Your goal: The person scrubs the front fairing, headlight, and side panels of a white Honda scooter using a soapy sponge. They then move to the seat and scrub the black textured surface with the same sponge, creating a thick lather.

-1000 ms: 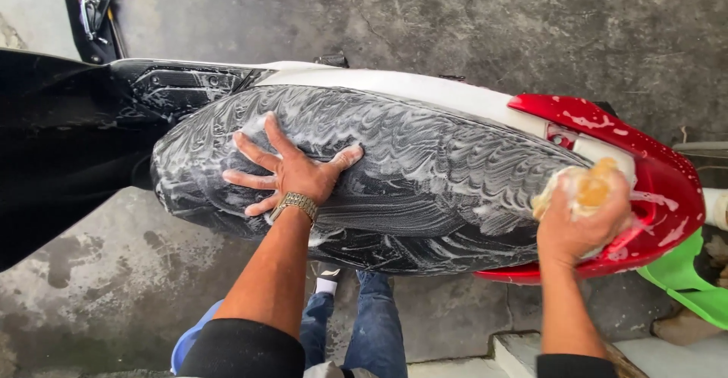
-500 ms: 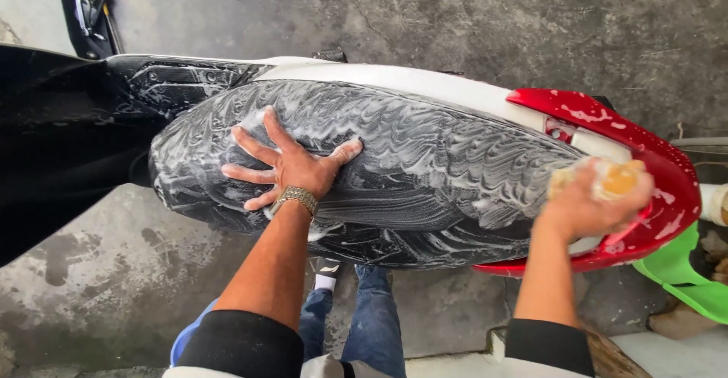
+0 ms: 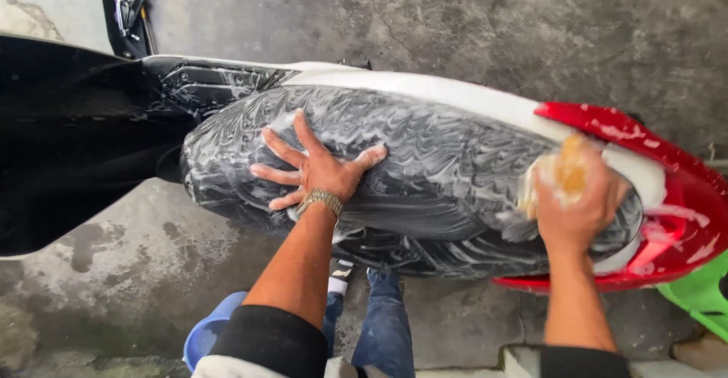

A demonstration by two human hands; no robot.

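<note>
A scooter lies across the view, its black seat [image 3: 447,173] covered in swirls of white soap foam. My left hand [image 3: 315,169] rests flat on the front part of the seat with its fingers spread, a metal watch on the wrist. My right hand [image 3: 578,200] grips a soapy yellow sponge [image 3: 565,172] and presses it on the rear end of the seat, beside the red tail panel [image 3: 675,188]. A white side panel [image 3: 455,94] runs along the far edge of the seat.
The scooter's black front body [image 3: 68,135] fills the left side. Wet grey concrete floor [image 3: 455,21] surrounds it. A green plastic object [image 3: 701,291] sits at the right edge, a blue object [image 3: 208,332] near my legs, and a black tool-like thing [image 3: 125,10] at the top left.
My right hand with the sponge has slid along the rear of the seat, a little back toward the middle. My left hand has stayed planted on the seat.
</note>
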